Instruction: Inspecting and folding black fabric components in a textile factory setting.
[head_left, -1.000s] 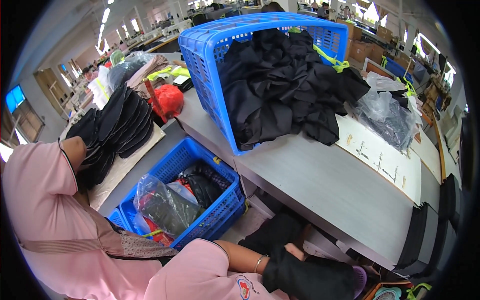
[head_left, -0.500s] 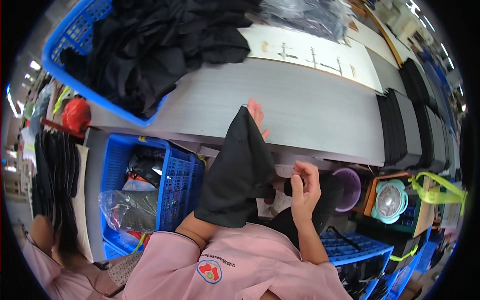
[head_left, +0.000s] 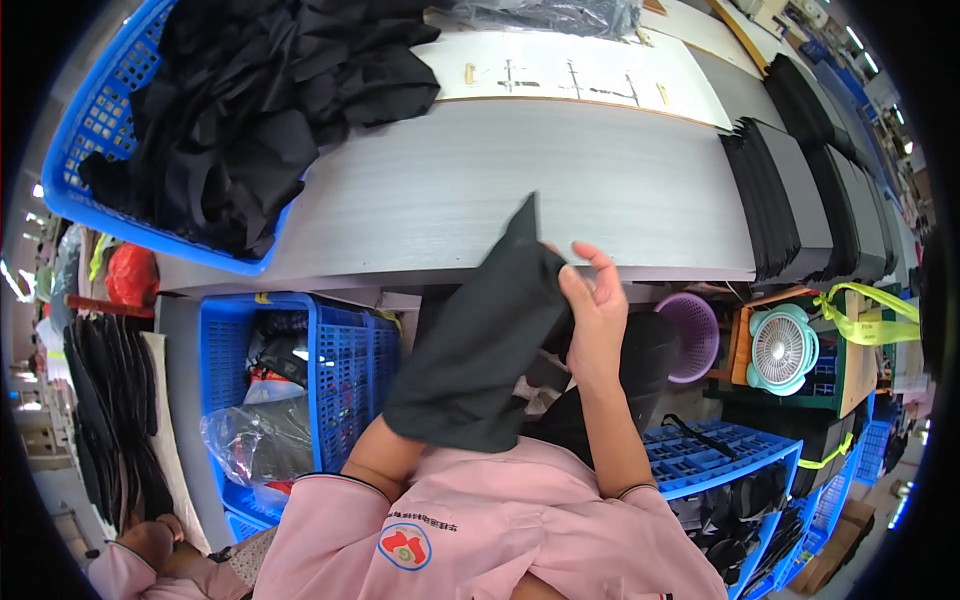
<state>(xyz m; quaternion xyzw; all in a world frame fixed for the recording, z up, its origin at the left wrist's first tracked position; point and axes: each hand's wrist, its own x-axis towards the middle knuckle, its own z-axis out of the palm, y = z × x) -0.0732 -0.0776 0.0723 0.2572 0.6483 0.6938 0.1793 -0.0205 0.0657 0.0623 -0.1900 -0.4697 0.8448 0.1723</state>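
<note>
A black fabric pouch [head_left: 475, 350] is drawn over my left forearm like a sleeve, with a pointed corner sticking up over the table's edge. Inside it, my left hand is hidden, so its fingers cannot be read. My right hand [head_left: 597, 320] is beside the pouch's upper right edge. Its thumb tip is at or very close to the cloth, while the other fingers are bent loosely and stand apart. Beyond both hands lies the grey tabletop [head_left: 600, 190].
A blue basket [head_left: 100, 130] heaped with black cloth [head_left: 240, 130] stands at the table's far left. Stacked black panels [head_left: 785, 200] sit at the right. Below are another blue crate [head_left: 335, 370], a purple bin [head_left: 690, 338] and a small turquoise fan [head_left: 783, 348]. Another person's arm [head_left: 145, 545] shows lower left.
My left fingertips, earlier showing past the pouch's upper corner, are now covered. The right hand has risen to the pouch's upper edge. The pouch's tip has shifted right, and the whole view has shifted slightly.
</note>
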